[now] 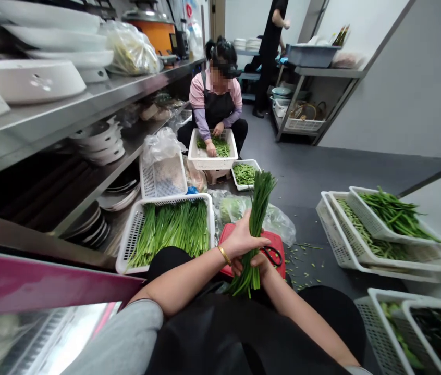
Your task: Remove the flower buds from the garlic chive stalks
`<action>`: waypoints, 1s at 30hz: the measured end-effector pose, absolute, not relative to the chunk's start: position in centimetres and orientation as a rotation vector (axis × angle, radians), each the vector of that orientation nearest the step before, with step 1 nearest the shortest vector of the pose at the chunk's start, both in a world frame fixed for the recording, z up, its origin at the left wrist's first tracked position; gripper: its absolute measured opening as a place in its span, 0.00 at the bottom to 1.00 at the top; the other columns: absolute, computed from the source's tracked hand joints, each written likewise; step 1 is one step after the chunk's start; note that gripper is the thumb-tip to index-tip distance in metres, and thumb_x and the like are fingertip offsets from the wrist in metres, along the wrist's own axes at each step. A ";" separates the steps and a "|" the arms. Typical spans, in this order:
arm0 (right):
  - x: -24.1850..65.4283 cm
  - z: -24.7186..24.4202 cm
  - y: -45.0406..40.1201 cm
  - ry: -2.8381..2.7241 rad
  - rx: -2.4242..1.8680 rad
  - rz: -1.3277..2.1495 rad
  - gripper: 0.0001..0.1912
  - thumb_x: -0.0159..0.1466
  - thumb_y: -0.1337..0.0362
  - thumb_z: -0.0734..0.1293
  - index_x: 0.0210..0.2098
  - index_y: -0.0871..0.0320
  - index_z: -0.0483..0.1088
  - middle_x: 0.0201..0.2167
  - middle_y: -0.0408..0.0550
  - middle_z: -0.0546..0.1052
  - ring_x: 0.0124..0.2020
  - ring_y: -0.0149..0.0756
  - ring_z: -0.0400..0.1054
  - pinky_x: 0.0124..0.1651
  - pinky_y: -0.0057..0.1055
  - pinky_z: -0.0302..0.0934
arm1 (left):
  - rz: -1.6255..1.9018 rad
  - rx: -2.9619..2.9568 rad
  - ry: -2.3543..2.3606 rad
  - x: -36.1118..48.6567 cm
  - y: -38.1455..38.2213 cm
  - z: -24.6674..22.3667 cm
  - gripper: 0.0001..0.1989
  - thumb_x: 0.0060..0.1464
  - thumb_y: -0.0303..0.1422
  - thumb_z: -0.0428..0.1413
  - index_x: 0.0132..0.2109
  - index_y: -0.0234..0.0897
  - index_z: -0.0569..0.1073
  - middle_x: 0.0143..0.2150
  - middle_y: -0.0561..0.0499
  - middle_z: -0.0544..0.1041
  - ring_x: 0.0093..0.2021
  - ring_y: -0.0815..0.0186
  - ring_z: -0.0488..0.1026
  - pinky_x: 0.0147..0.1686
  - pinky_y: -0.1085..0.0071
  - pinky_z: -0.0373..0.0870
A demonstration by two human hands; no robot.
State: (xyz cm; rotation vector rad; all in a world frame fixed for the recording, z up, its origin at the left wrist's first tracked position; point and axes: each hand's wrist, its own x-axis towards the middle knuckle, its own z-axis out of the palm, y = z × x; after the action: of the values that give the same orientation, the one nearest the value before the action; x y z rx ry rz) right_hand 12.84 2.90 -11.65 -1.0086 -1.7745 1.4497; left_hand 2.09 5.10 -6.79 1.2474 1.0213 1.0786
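Observation:
A tall bunch of green Chinese chives [258,208] stands almost upright in front of me, leaning slightly right at the top. My left hand [242,237], with a gold bracelet at the wrist, is closed round its middle, thumb reaching across to the right. Lower down, my right hand [262,264] grips the stalks near their cut ends; some of its fingers are hidden behind them. Beneath the bunch is a red stool or board [228,237], on which the black handle of scissors [274,255] shows. More chives [175,226] lie in a white basket [211,221] to my left.
Opposite, a person [218,99] handles cut greens in a white basket [212,164]. Plastic bags [281,221] lie beyond the stool. Stacked vegetable baskets [326,224] stand right, more [365,312] near front right. Steel shelving [107,99] with dishes runs along the left. Green scraps [310,265] litter the floor.

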 end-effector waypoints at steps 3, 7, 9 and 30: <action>13.3 -11.4 3.3 -1.685 -1.005 1.512 0.27 0.53 0.37 0.58 0.29 0.54 0.71 0.24 0.48 0.73 0.34 0.41 0.72 0.33 0.35 0.67 | 1.124 1.301 1.079 2.6 5.8 -7.5 0.23 0.33 0.25 0.65 0.41 0.36 0.68 0.30 0.56 0.70 0.31 0.69 0.67 0.32 0.72 0.65; 12.3 -12.7 6.3 -1.614 -0.987 1.729 0.25 0.50 0.41 0.65 0.31 0.57 0.71 0.25 0.49 0.74 0.32 0.42 0.73 0.37 0.38 0.69 | 1.156 1.199 1.046 0.6 8.4 -7.7 0.13 0.39 0.27 0.59 0.34 0.36 0.66 0.25 0.58 0.67 0.25 0.71 0.64 0.28 0.72 0.64; 11.1 -13.4 8.6 -1.584 -0.977 1.819 0.25 0.45 0.45 0.71 0.33 0.58 0.71 0.28 0.50 0.76 0.32 0.43 0.73 0.39 0.41 0.70 | 1.233 1.220 1.059 -1.1 9.7 -7.4 0.12 0.39 0.27 0.58 0.34 0.35 0.67 0.26 0.56 0.69 0.26 0.69 0.67 0.31 0.71 0.67; 22.6 2.6 8.3 -2.167 -0.918 -0.017 0.06 0.63 0.65 0.67 0.39 0.55 0.74 0.35 0.48 0.76 0.35 0.33 0.71 0.39 0.32 0.68 | 0.834 2.332 1.129 -4.0 9.4 -8.5 0.35 0.46 0.22 0.53 0.64 0.41 0.62 0.52 0.44 0.76 0.52 0.58 0.74 0.52 0.62 0.72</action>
State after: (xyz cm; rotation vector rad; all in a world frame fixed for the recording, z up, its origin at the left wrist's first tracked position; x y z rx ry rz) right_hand 22.65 8.27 2.59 -0.9177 -2.1666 -0.0174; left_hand -3.95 9.37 -8.51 2.3316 1.1290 0.8335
